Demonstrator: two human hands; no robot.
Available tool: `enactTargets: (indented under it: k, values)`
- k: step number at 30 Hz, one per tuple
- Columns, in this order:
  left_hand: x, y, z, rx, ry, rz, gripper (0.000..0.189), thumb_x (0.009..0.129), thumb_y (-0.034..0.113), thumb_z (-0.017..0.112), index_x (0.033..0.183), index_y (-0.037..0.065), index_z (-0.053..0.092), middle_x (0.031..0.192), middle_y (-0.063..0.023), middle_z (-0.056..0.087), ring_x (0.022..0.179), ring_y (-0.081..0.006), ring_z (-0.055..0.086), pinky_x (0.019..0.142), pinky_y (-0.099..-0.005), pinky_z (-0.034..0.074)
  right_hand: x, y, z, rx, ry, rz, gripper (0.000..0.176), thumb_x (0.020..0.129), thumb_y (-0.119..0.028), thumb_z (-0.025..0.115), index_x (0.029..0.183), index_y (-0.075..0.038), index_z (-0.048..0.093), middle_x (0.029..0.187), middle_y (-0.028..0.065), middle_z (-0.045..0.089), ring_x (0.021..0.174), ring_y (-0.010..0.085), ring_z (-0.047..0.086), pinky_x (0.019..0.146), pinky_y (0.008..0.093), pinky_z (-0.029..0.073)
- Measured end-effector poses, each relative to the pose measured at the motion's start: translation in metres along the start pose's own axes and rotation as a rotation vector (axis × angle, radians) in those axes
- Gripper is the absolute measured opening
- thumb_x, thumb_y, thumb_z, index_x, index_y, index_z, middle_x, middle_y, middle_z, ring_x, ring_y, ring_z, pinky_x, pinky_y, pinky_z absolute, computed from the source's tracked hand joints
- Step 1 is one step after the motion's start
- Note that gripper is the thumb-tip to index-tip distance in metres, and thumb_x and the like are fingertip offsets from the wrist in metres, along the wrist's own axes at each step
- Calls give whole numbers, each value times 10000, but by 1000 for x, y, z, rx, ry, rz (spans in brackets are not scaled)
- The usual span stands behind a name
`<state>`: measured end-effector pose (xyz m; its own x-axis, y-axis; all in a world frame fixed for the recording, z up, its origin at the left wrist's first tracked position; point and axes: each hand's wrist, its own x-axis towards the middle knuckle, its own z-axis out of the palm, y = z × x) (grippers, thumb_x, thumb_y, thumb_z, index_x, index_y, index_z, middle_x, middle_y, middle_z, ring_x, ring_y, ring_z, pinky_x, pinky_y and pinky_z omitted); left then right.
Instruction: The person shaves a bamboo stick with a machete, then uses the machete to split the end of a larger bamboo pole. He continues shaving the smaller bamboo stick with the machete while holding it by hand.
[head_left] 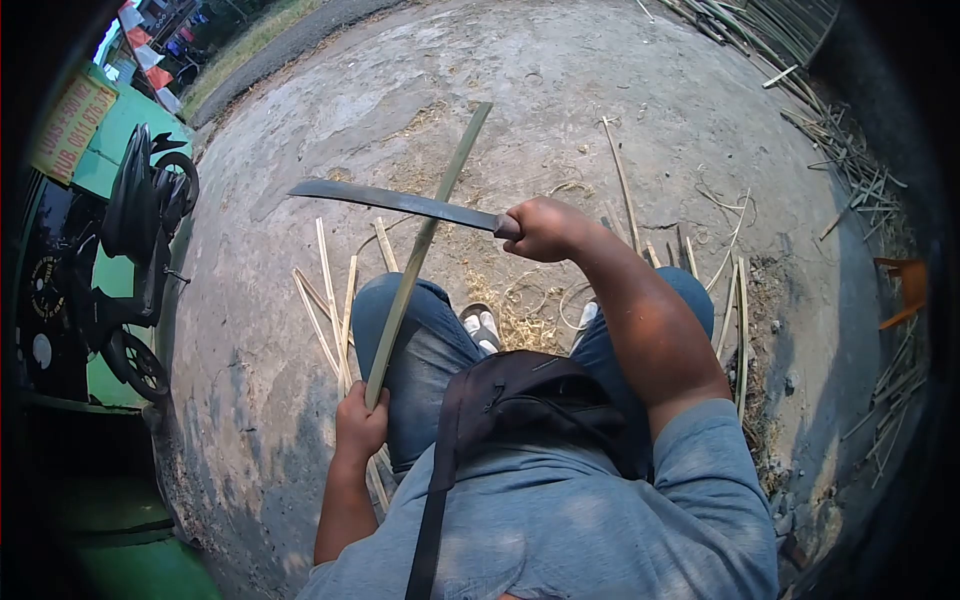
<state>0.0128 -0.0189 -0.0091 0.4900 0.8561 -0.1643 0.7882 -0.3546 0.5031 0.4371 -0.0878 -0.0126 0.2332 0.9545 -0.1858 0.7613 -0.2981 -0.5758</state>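
Observation:
My right hand (548, 229) is closed round the handle of a machete (385, 198), its long dark blade pointing left. The blade crosses a long greenish bamboo strip (408, 285) above my knee; whether it cuts into the strip cannot be made out. My left hand (360, 425) grips the strip's lower end, next to my thigh. From there the strip slants up and away to the right, its far end beyond the blade. Several pale split bamboo strips (325, 275) lie on the ground beside my left leg, partly hidden behind it.
More bamboo strips (742, 330) lie by my right leg, and thin shavings (530, 325) cover the ground between my feet. Piles of bamboo (850, 165) line the right side. A motorcycle (135, 240) stands at the left by a green wall. An orange object (905, 290) sits far right.

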Motion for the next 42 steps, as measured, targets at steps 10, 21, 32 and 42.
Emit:
enactTargets:
  k: [10,21,32,42]
  values:
    - [0,-3,1,-3,-4,-4,277,971,244,690,905,-7,593,748,-235,662,711,-430,680,658,-477,506,-2,-3,-2,-41,61,-34,220,873,-306,774,992,-127,729,905,133,749,894,350,725,787,468,559]
    - [1,-3,1,-27,-18,-30,268,973,240,693,925,-8,603,759,-239,669,738,-433,692,677,-479,514,-5,-16,3,-82,14,-18,249,879,-355,770,1057,-181,767,966,115,763,947,323,734,831,443,579]
    - [1,-1,-1,5,-18,-26,268,970,251,691,939,-4,615,807,-255,689,807,-471,694,710,-500,523,-11,-23,-8,-150,4,-12,286,890,-393,764,1106,-205,775,1020,103,768,1007,311,732,870,447,582]
    - [0,2,-2,-10,-10,-15,277,967,258,683,922,-1,598,800,-261,670,798,-483,672,701,-510,507,-11,-11,-10,-77,73,-11,259,883,-384,775,1027,-169,768,967,123,761,951,345,728,829,469,573]
